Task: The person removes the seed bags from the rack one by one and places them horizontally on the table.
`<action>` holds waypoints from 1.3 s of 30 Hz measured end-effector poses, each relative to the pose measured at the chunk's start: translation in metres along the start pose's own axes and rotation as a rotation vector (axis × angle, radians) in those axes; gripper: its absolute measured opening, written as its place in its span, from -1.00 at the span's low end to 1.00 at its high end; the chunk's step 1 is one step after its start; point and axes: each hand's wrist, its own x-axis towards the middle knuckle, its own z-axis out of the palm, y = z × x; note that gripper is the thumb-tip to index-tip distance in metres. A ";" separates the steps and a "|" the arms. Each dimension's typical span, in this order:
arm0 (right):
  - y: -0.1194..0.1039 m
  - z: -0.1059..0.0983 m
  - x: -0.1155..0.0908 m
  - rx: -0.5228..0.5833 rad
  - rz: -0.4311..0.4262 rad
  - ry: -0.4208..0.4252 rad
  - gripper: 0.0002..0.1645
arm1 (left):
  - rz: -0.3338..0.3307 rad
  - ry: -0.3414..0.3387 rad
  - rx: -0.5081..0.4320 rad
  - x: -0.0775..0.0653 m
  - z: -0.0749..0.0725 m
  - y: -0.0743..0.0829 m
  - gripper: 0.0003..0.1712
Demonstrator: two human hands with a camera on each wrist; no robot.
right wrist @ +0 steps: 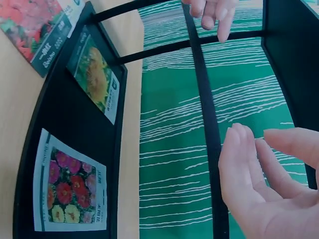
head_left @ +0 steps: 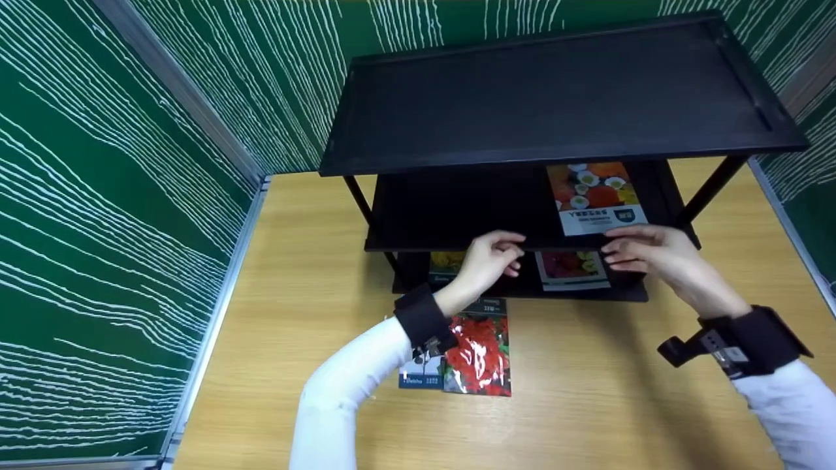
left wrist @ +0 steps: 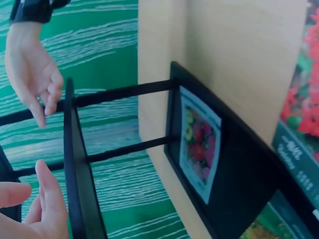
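My left hand [head_left: 488,260] hovers at the front edge of the middle shelf [head_left: 457,209], its fingers loosely bent and holding nothing. On the other side, my right hand [head_left: 663,258] is near the front corner of a seed packet [head_left: 591,196] with orange and white flowers, which lies on that shelf. In the right wrist view the thumb and fingers of the right hand [right wrist: 269,184] are apart, with nothing between them. Below, the bottom shelf holds a packet with pink and red flowers [right wrist: 72,189] and one with yellow flowers [right wrist: 94,79].
A packet with red flowers [head_left: 480,359] lies on the wooden table [head_left: 274,365] in front of the rack, beside a partly covered blue-edged packet [head_left: 418,378]. The black top shelf [head_left: 555,98] overhangs the middle one. Green panels [head_left: 98,196] stand around the table.
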 end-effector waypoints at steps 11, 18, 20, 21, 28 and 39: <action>0.067 -0.102 0.056 0.096 -0.035 -0.136 -0.54 | 0.019 0.034 0.119 0.022 0.012 0.024 -0.73; 0.000 -0.039 0.034 -0.169 0.021 0.122 -0.55 | 0.035 0.047 0.187 0.038 0.016 0.029 -0.72; -0.014 -0.023 0.030 -0.209 0.017 0.161 -0.57 | 0.026 0.060 0.198 0.043 0.018 0.029 -0.72; -0.018 -0.019 0.029 -0.241 0.013 0.171 -0.57 | 0.020 0.065 0.204 0.046 0.019 0.029 -0.72; -0.026 -0.008 0.032 -0.359 -0.079 0.268 -0.55 | -0.060 0.054 0.257 0.059 0.026 0.028 -0.70; -0.026 -0.013 0.046 -0.573 -0.016 0.404 -0.36 | -0.119 0.071 0.243 0.073 0.037 0.028 -0.68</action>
